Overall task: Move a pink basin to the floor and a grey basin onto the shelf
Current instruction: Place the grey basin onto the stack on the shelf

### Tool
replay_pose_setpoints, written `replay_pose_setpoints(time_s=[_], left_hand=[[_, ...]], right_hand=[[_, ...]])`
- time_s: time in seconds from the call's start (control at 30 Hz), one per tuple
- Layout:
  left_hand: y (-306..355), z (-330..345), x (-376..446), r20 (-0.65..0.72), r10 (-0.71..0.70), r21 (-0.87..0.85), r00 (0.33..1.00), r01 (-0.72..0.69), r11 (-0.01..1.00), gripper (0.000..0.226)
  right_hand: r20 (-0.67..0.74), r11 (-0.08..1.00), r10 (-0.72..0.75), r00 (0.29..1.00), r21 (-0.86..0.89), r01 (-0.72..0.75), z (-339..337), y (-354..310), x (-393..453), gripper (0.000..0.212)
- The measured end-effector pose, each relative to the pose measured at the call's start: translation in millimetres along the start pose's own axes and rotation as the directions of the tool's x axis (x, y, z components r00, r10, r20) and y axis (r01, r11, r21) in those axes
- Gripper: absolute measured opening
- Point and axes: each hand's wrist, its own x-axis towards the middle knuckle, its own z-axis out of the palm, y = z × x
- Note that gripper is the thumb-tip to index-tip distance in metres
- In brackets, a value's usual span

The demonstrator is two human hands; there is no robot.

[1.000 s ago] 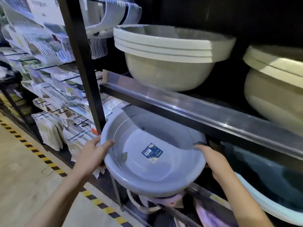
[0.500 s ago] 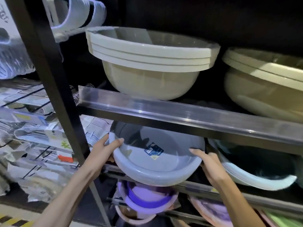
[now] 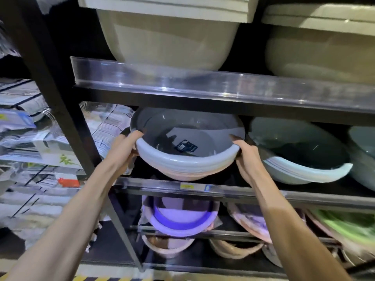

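Observation:
A grey basin (image 3: 188, 161) with a dark label inside sits tilted in the middle shelf bay (image 3: 203, 187), on top of a stack whose lower rims look pinkish. My left hand (image 3: 123, 151) grips its left rim, thumb over the edge. My right hand (image 3: 246, 157) holds its right rim. Pink basins (image 3: 251, 222) lean on the shelf below, beside a purple basin (image 3: 178, 218).
Big beige basins (image 3: 168, 37) fill the shelf above behind a clear rail (image 3: 203, 82). Pale blue-green basins (image 3: 300, 159) lie right of the grey one. A black upright post (image 3: 60, 110) stands left, with packaged goods (image 3: 30, 138) beyond. A green basin (image 3: 349, 226) is lower right.
Both hands have pushed the grey basin further into the shelf bay, under the upper shelf. My view has come closer and dropped lower.

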Motion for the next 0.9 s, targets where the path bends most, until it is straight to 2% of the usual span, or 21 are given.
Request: replay_pose_setpoints(time_s=[0.1,0.2,0.27,0.33,0.37,0.5,0.6,0.67,0.73,0.8,0.87,0.9], left_hand=[[-5,4,9,-0.027,0.003,-0.075,1.0,-0.005,0.997,0.059],[-10,10,18,0.01,0.032,-0.107,0.999,-0.031,0.994,0.031],[-13,13,21,0.04,0.044,-0.122,0.998,-0.039,0.992,0.019],[-15,14,28,0.024,0.027,-0.158,0.999,-0.023,0.987,0.021],[-16,15,31,0.015,0.023,-0.169,1.0,-0.02,0.985,0.025],[-18,21,35,0.042,0.048,-0.221,0.998,-0.038,0.975,0.033],[-21,24,37,0.033,0.06,-0.228,0.998,-0.051,0.972,0.027],[-21,25,36,0.048,0.053,-0.207,0.997,-0.041,0.978,0.034],[-19,19,27,0.08,0.029,-0.134,0.996,-0.018,0.991,0.046],[-22,8,13,0.102,0.058,0.063,0.993,-0.064,0.996,0.063],[-32,1,-4,0.121,0.112,0.313,0.986,-0.145,0.939,0.081],[-38,2,-10,0.134,0.133,0.406,0.982,-0.177,0.897,0.087]], right_hand=[[0.021,1.0,-0.006,1.0,0.008,0.006,4,4,6,0.033],[0.027,0.998,-0.058,0.998,0.031,0.057,9,10,14,0.038],[0.022,0.994,-0.097,0.995,0.043,0.096,12,15,21,0.031],[0.02,0.993,-0.107,0.994,0.059,0.105,12,19,30,0.013],[0.012,0.992,-0.109,0.994,0.061,0.108,13,22,34,0.011],[-0.016,0.99,-0.14,0.99,0.001,0.14,11,29,51,0.014],[-0.016,0.988,-0.149,0.989,-0.031,0.149,11,31,59,0.012],[0.0,0.99,-0.133,0.991,-0.047,0.133,12,28,59,0.016],[0.031,0.985,-0.115,0.993,-0.123,0.118,7,23,50,0.017],[0.094,0.954,-0.147,0.985,-0.25,0.166,-6,22,34,0.027],[0.202,0.882,-0.174,0.964,-0.402,0.244,-22,28,14,0.049],[0.233,0.824,-0.157,0.96,-0.505,0.257,-25,32,6,0.067]])
